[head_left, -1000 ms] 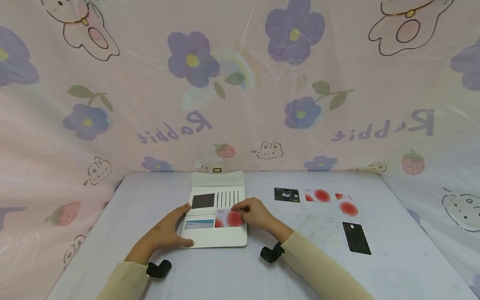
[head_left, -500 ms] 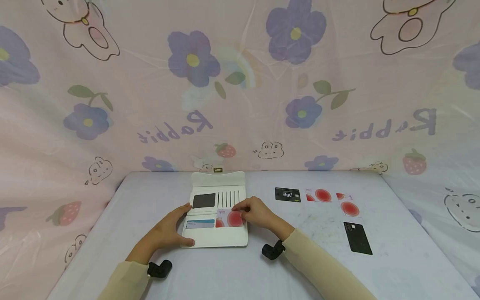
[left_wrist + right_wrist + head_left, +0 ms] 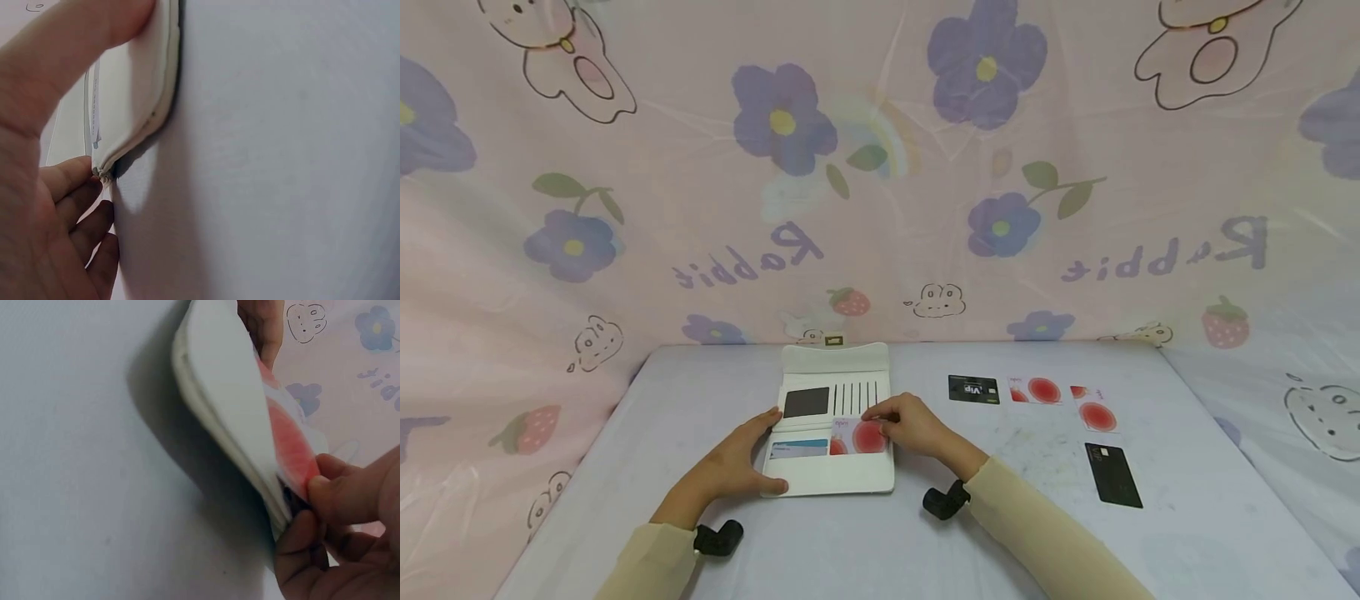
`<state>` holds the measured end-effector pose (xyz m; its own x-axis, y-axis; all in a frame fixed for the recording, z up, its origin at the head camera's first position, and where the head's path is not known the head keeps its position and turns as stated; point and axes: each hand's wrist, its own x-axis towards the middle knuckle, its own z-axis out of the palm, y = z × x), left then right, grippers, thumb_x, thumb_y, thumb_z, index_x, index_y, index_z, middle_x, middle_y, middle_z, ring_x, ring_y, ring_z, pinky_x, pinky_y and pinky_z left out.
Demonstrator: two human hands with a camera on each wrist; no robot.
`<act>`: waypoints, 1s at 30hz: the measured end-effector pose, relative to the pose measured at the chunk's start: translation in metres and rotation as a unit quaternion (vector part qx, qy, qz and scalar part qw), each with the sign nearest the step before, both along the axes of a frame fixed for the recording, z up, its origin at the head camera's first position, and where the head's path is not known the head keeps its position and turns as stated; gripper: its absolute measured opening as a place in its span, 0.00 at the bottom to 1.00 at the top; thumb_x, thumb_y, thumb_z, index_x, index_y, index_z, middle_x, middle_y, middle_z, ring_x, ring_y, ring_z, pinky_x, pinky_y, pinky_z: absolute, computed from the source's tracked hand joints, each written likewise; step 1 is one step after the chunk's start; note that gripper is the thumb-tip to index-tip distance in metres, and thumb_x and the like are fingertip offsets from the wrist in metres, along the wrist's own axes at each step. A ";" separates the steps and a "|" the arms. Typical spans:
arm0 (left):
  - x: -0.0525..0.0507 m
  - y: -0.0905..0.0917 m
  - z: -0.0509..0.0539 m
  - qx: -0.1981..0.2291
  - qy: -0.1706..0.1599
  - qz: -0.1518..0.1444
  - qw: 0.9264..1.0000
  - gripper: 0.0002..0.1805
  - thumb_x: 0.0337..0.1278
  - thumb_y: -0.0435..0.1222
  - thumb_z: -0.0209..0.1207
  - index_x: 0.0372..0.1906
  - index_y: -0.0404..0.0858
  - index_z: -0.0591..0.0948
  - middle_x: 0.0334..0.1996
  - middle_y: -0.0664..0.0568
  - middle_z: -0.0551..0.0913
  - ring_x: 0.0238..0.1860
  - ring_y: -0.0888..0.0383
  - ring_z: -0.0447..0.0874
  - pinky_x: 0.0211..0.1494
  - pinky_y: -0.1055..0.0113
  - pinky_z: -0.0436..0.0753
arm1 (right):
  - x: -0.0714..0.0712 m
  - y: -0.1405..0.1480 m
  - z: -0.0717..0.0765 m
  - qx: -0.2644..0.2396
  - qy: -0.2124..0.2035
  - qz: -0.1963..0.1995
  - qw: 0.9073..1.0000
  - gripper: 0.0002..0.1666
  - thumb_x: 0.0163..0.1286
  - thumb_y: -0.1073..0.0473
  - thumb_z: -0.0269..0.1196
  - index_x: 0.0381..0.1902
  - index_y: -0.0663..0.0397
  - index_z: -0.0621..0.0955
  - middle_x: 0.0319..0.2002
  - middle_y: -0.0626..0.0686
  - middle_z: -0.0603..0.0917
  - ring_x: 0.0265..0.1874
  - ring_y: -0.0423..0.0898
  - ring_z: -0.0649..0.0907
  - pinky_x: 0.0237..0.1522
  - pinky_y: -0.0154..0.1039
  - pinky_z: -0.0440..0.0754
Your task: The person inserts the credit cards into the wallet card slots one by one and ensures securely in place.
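An unfolded white wallet (image 3: 838, 482) lies on the table, its flap turned away from me. My left hand (image 3: 739, 457) holds it by the left side, thumb on the near panel and fingers along the edge; the left wrist view has the thumb over the wallet's cover (image 3: 128, 103). My right hand (image 3: 916, 427) pinches the right end of a pink card with red circles (image 3: 857, 437), close up in the right wrist view as a red-patterned card (image 3: 289, 434) against the wallet. The card's lower part sits at a pocket; how deep is hidden. A blue-and-white card (image 3: 799, 449) is in the pocket beside it.
Right of the wallet lie a black VIP card (image 3: 973, 390), a red-and-white card (image 3: 1035, 391), another red-and-white card (image 3: 1096, 410) turned upright, and a black card (image 3: 1113, 476). A patterned curtain (image 3: 895, 208) hangs behind the table (image 3: 827, 550).
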<state>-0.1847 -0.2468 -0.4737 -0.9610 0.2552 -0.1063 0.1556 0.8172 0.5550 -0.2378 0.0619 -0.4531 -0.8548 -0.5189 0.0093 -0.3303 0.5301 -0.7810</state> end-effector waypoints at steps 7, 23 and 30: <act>0.000 -0.001 -0.001 0.001 0.001 -0.003 1.000 0.66 0.26 0.58 0.77 0.74 0.37 0.58 0.75 0.44 0.56 0.75 0.39 0.52 0.73 0.41 0.58 | -0.001 -0.001 -0.004 -0.007 -0.007 -0.010 1.000 0.18 0.61 0.74 0.58 0.44 0.56 0.87 0.45 0.54 0.87 0.32 0.42 0.76 0.28 0.29 0.76; -0.003 0.000 0.000 0.001 -0.006 -0.006 1.000 0.66 0.26 0.58 0.77 0.74 0.37 0.57 0.76 0.44 0.55 0.75 0.40 0.51 0.74 0.42 0.57 | -0.006 0.002 -0.005 0.006 -0.010 0.019 1.000 0.20 0.58 0.76 0.57 0.44 0.57 0.86 0.41 0.53 0.87 0.28 0.40 0.75 0.25 0.28 0.74; -0.002 0.000 0.002 0.000 -0.004 -0.009 1.000 0.66 0.27 0.59 0.76 0.74 0.37 0.57 0.76 0.44 0.54 0.75 0.40 0.51 0.75 0.42 0.57 | -0.007 0.001 -0.007 0.001 -0.027 0.037 0.999 0.20 0.58 0.77 0.56 0.43 0.57 0.87 0.37 0.53 0.87 0.25 0.38 0.75 0.24 0.27 0.74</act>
<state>-0.1868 -0.2468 -0.4721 -0.9553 0.2731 -0.1134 0.1668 0.8145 0.5557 -0.2443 0.0627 -0.4600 -0.8133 -0.5808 -0.0360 -0.3267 0.5069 -0.7977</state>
